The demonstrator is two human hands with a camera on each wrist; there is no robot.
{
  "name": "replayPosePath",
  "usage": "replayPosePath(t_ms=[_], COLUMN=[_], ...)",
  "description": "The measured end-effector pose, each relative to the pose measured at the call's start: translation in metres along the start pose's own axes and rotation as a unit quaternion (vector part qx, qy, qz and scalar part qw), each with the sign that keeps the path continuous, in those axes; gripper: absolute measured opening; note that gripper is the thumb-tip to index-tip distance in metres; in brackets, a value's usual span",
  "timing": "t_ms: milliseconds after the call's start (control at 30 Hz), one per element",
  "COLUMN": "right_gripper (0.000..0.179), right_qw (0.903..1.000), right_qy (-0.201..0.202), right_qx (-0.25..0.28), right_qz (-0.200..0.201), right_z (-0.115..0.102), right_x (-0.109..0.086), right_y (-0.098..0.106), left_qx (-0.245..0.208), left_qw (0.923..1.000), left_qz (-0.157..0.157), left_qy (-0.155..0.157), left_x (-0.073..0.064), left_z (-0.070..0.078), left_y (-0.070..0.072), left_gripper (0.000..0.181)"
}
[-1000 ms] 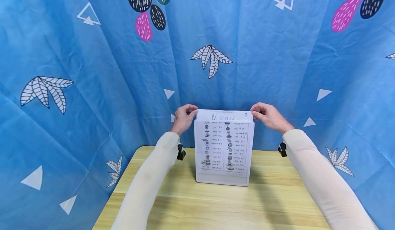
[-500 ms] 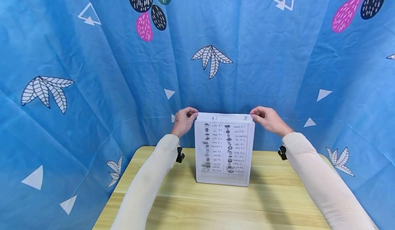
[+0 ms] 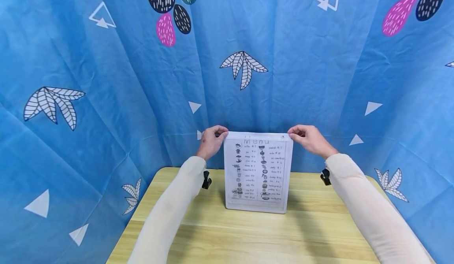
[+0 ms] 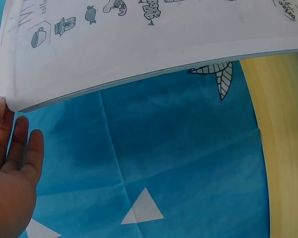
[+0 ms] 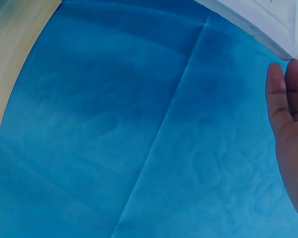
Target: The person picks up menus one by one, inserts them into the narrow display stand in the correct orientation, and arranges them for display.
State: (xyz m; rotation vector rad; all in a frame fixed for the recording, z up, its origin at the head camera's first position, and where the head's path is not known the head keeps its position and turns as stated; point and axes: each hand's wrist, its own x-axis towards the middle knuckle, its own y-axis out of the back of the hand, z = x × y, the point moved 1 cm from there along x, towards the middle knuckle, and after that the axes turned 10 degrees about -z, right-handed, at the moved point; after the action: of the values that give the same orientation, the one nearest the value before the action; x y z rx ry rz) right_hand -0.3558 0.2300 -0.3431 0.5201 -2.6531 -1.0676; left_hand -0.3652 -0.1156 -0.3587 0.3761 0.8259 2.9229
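A white menu sheet (image 3: 252,165), with small food drawings and handwritten prices, sits inside an upright sign holder (image 3: 255,208) on the table. Its heading "Menu" shows just below the holder's front top edge, and a narrow strip of paper sticks out above. My left hand (image 3: 211,142) pinches the sheet's top left corner between thumb and forefinger. At the top right corner, my right hand (image 3: 313,140) does the same. The left wrist view shows the other left fingers (image 4: 34,153) spread away from the holder. Right fingers (image 5: 277,94) appear under its corner in the right wrist view.
The holder stands toward the back of a light wooden table (image 3: 248,240). Close behind and at both sides hangs a blue patterned curtain (image 3: 244,106). A black buckle (image 3: 207,180) hangs at the left wrist, another buckle (image 3: 325,176) at the right.
The menu sheet has slid down into the holder, and its heading has dropped behind the front panel. Both hands have come down with it, still pinching the corners. The holder has stayed in place.
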Motion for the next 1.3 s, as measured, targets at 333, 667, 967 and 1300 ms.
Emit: replayPosePath(t_ms=[333,667,967,1300], right_gripper=[0.023,0.025,0.021,0.030], right_qw=[0.9999,0.9997,0.9989,0.9993], right_qy=[0.003,0.010,0.029,0.022], right_qx=[0.000,-0.005,-0.009,-0.024], right_qz=[0.011,0.024,0.037,0.017], right_z=[0.003,0.007,0.011,0.015], right_x=[-0.002,-0.005,-0.007,-0.015], right_y=[-0.005,-0.008,-0.012,-0.006], left_qx=[-0.005,0.012,0.036,0.109], left_qw=[1.0000,0.9993,0.9975,0.9927], left_qz=[-0.007,-0.010,-0.012,-0.026], left_qy=[-0.001,-0.033,-0.060,-0.044], left_x=[-0.004,-0.006,-0.010,-0.015], left_z=[-0.006,-0.014,-0.016,-0.022], left_y=[-0.002,-0.004,-0.005,0.015], left_gripper=[0.016,0.017,0.018,0.025])
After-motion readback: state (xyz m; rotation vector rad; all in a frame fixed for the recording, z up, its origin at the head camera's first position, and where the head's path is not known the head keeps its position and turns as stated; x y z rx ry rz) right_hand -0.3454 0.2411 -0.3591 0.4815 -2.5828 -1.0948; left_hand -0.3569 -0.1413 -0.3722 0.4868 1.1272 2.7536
